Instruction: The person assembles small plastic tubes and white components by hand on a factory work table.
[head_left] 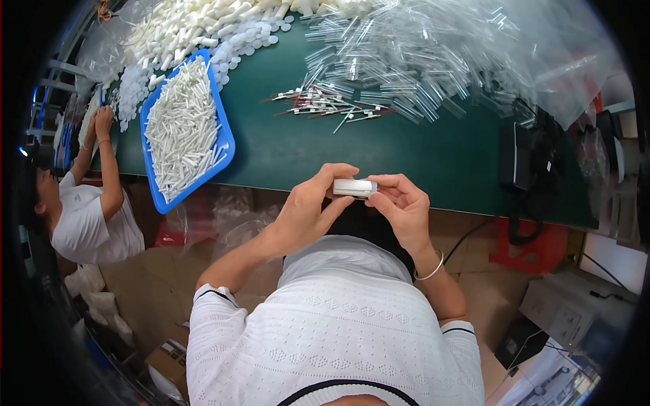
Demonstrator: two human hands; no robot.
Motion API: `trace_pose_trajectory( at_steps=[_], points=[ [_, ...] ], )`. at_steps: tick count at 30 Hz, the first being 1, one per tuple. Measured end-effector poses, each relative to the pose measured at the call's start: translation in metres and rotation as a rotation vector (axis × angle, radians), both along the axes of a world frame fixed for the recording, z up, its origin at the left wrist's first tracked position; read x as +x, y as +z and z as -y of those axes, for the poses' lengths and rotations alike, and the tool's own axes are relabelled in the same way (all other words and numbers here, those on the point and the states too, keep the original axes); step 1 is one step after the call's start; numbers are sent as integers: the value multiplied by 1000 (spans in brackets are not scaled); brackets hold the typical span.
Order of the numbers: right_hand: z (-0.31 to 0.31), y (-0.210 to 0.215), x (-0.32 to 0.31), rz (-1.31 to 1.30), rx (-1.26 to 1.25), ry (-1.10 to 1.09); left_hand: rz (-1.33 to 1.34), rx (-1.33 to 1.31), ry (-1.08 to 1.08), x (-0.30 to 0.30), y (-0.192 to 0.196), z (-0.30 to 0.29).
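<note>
Ahead-left of the curled left hand [307,203] and right hand [408,205], a blue tray [225,128] is set; a white cylinder [349,187] is gripped by both.

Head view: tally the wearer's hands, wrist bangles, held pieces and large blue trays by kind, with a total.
Hands (left hand, right hand): 2
Bangle: 1
White piece, held between both hands, counted as one unit: 1
Large blue tray: 1
Total: 5
</note>
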State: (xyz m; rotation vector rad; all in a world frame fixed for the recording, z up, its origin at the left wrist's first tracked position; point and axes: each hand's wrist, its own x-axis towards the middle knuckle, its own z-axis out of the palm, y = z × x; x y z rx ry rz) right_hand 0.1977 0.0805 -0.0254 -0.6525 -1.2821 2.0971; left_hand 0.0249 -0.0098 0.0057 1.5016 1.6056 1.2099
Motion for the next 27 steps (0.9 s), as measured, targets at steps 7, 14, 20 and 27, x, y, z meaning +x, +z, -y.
trace_pose_trajectory(
  at_steps=[7,14,20,27],
  points=[
    [-11,19,-18,367,1332,-183,386,-191,-36,-9,-3,-1],
    [-18,13,-17,423,1297,-214,-354,125,401,-98,2,-81],
    [-9,14,-10,490,1152,-208,-801,-56,356,-125,-17,-125],
    [-31,31,9,275,813,-215,357,14,113,-98,5,-79]
  ],
)
